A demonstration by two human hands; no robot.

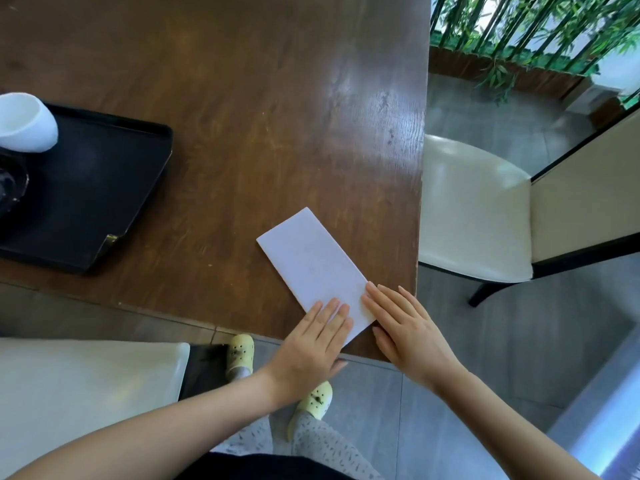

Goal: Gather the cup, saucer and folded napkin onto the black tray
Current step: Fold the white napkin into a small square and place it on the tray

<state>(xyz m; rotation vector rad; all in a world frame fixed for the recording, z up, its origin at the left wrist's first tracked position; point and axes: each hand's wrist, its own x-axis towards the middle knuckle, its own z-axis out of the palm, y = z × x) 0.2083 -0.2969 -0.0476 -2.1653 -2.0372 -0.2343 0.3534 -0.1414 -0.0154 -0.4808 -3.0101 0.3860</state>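
Note:
A white folded napkin [313, 263] lies flat on the brown table near its front right corner. My left hand [311, 344] rests flat on the napkin's near end, fingers together and stretched out. My right hand [403, 327] lies flat beside it, fingertips touching the napkin's near right edge. The black tray [104, 174] sits at the left of the table. A white cup [24, 121] stands at the tray's far left end. A dark round dish [10, 188], possibly the saucer, is half cut off at the left edge.
The wooden table [242, 98] ends just right of the napkin. A cream chair [485, 209] stands to the right, another cream seat [86, 393] at the lower left. Bamboo plants [536, 26] fill the far right. My feet in yellow clogs [240, 355] stand on grey floor.

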